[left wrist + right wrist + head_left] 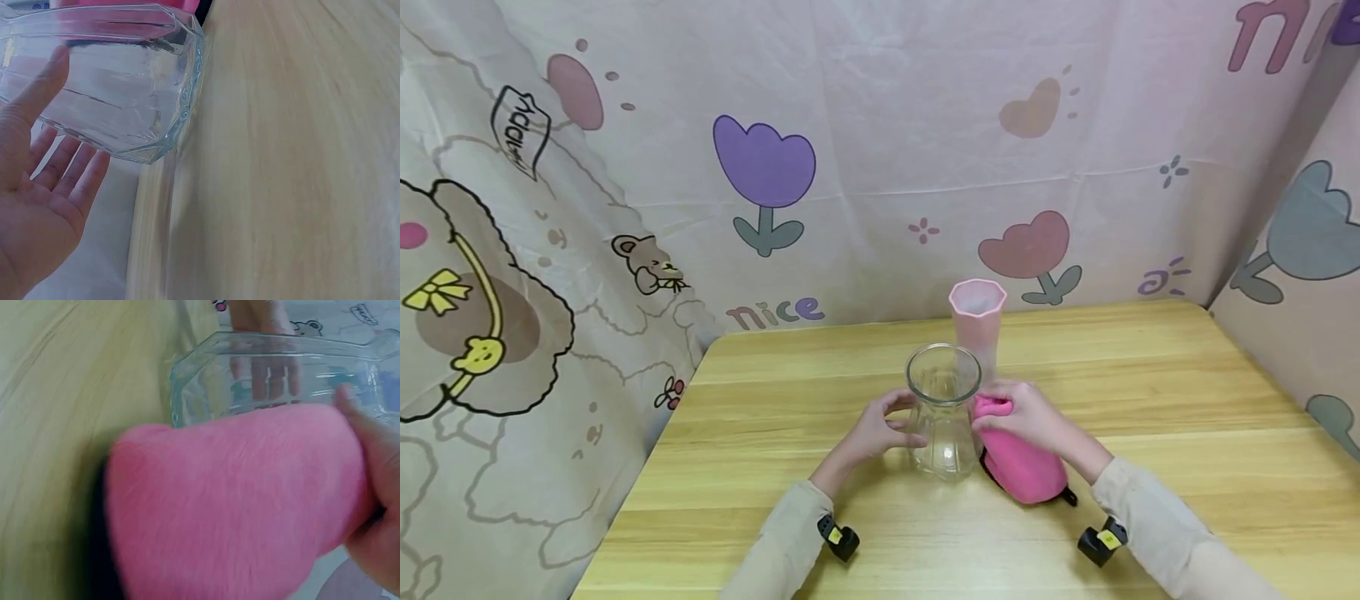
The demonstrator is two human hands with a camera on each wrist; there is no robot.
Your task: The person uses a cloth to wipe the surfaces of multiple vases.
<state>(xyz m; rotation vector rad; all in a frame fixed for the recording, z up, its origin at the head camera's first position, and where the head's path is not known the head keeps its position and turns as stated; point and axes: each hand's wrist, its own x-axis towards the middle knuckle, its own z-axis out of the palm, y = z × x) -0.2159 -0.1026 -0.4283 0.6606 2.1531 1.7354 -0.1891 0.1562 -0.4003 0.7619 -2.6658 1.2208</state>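
Observation:
A clear glass vase [946, 433] with a flared round rim stands upright on the wooden table. My left hand [880, 429] holds it from the left, the thumb in front and the other fingers round the far side; in the left wrist view this hand [47, 181] has its thumb along the faceted glass [119, 87]. Right of the vase, my right hand [1026, 417] grips the bunched upper end of a pink plush cloth [1026, 471] with black edging and a small black tab. The cloth [237, 500] hides much of the vase in the right wrist view.
Behind the glass vase stands a pink vase [977, 321] with an angular rim. The wooden table [760, 467] meets a printed curtain [880, 150] at the back, and more printed cloth hangs on both sides. A small black camera sits on each wrist.

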